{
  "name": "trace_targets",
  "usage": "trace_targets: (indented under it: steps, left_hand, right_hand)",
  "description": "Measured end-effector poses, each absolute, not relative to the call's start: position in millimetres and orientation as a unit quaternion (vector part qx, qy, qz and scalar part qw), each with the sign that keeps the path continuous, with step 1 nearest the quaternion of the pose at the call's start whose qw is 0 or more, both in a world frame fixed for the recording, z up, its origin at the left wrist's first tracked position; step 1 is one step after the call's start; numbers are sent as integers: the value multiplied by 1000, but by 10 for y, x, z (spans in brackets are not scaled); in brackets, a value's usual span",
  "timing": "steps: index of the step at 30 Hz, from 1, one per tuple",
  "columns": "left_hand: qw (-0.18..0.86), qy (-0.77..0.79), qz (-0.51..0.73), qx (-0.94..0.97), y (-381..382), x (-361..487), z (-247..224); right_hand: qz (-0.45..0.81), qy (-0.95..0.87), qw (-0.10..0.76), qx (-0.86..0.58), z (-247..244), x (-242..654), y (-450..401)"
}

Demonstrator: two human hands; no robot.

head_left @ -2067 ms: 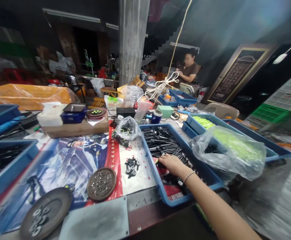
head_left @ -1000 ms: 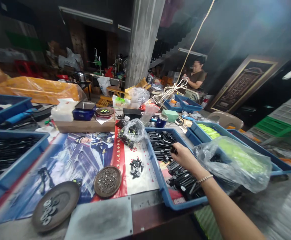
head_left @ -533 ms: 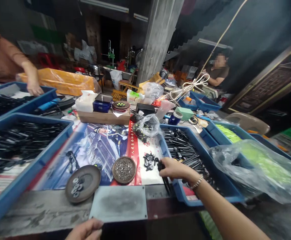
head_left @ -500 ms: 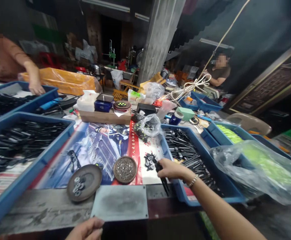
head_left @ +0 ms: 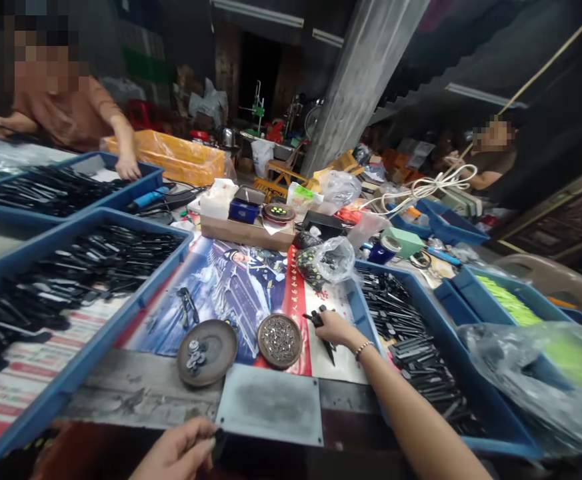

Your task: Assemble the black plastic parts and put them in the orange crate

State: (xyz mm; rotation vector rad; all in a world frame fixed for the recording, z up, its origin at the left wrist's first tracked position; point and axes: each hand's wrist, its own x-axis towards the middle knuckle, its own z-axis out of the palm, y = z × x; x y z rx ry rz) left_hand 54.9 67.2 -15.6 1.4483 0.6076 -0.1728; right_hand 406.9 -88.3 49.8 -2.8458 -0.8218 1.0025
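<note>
My left hand [head_left: 178, 450], low at the near table edge, is closed with thumb and fingers pinching a small black piece [head_left: 218, 435]. My right hand [head_left: 337, 328] is closed around slim black plastic parts [head_left: 329, 349] over the white strip of the poster. Dark ends of these parts stick out past the fingertips and below the hand. Left of it stands a round brown dish [head_left: 279, 341] of small metal pieces. A second brown dish [head_left: 221, 360] holds several small ring-like pieces. Between my hands lies a pale flat plate [head_left: 271, 404].
Blue trays of black parts stand to the left [head_left: 101, 288] and right [head_left: 371, 313]. A bag of small dark pieces [head_left: 313, 267] lies ahead. Plastic film [head_left: 535, 353] drapes the right-hand trays. At left, a person's hand [head_left: 129, 167] reaches into another tray; another person is far right.
The view has turned left. My right hand has moved left, off the tray's edge; the small black pile beside it no longer shows. A black piece now shows in my left fingers.
</note>
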Motion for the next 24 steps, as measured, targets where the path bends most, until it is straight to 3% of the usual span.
trace_targets:
  steps: [10,17,24]
  left_hand:
    - [722,250,-88,640,648,589,-104]
    - [739,233,-123,619,575,695,89]
    - [780,234,-71,576,568,810,247]
  right_hand:
    - [301,-269,28,-915,420,3857,-960]
    - [283,-245,125,-919,395,3805,-1077]
    - [212,-235,238,-918,658,3612,-1353]
